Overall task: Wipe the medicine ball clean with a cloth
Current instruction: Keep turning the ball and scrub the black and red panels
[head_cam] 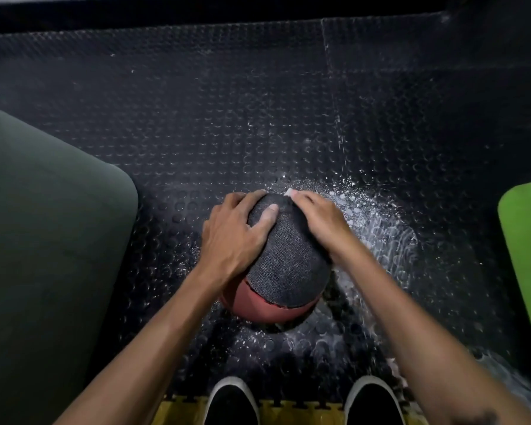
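Observation:
A reddish-brown medicine ball [264, 308] rests on the black studded floor mat in front of me. A dark grey cloth [288, 265] is draped over its top and most of its near side, so only the lower rim of the ball shows. My left hand [233, 231] presses flat on the cloth at the ball's left, fingers spread over the top. On the ball's upper right, my right hand [319, 219] presses the cloth too, its fingertips at the far edge.
White powder [377, 228] is scattered over the studded mat [258, 124] right of and below the ball. A dark green pad [43, 240] lies at left, a bright green one [528, 240] at right. My black shoes [230, 403] stand on a yellow mat edge.

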